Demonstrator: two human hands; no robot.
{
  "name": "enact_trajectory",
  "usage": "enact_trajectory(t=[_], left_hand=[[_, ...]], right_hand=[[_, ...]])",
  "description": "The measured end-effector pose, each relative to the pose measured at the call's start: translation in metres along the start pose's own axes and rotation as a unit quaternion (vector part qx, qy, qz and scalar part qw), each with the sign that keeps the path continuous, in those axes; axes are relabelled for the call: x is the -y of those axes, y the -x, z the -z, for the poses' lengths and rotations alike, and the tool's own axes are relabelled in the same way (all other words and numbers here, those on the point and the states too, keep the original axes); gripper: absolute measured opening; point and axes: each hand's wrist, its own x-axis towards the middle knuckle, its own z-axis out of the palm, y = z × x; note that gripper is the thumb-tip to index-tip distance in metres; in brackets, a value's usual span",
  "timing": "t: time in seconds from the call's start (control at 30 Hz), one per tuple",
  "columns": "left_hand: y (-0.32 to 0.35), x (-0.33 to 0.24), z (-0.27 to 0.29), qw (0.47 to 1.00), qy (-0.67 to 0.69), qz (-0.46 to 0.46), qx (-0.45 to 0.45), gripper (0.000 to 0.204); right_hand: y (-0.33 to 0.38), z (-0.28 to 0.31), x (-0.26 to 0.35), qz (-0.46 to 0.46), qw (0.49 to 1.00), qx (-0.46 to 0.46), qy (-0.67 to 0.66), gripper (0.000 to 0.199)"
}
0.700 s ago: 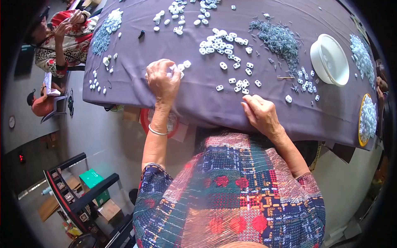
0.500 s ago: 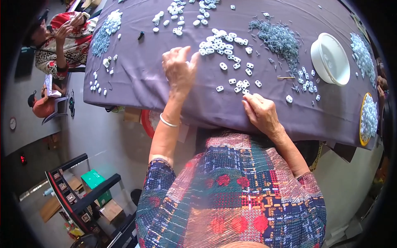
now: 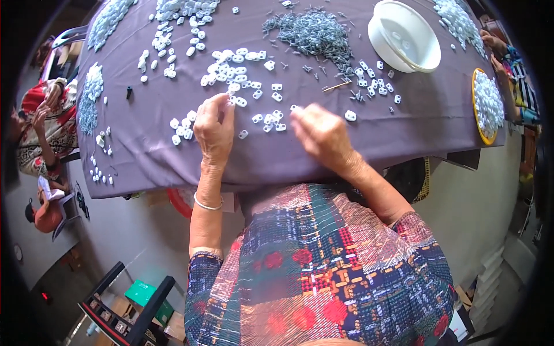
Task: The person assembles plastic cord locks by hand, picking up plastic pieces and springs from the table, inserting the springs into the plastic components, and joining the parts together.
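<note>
My left hand (image 3: 214,128) rests on the purple cloth (image 3: 173,161), its fingertips pinching a small white plastic piece (image 3: 234,99) at the edge of a cluster of white pieces (image 3: 234,66). My right hand (image 3: 321,134) lies palm down just right of several loose white pieces (image 3: 268,118), fingers curled toward them; whether it holds one is hidden. A heap of small grey metal pins (image 3: 314,32) lies beyond both hands.
A white bowl (image 3: 404,36) stands at the far right, a yellow-rimmed dish of white pieces (image 3: 487,104) at the right edge. More piles of pieces (image 3: 92,98) lie left. A seated person (image 3: 40,127) is at left, another person's arm (image 3: 511,55) at right.
My left hand has moved forward and right, from the table's near part up to the white cluster, and closed its fingertips on a piece. My right hand stayed by the loose pieces.
</note>
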Motion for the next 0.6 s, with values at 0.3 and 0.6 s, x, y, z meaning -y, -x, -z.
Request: enact_trajectory(t=[0.3, 0.6], left_hand=[[0.008, -0.024, 0.006, 0.994, 0.105, -0.010, 0.021, 0.015], [0.046, -0.053, 0.025, 0.985, 0.171, 0.012, 0.024, 0.021]], right_hand=[[-0.046, 0.021, -0.057, -0.111, 0.977, 0.010, 0.182, 0.014], [-0.040, 0.020, -0.049, -0.048, 0.998, -0.021, 0.047, 0.016]])
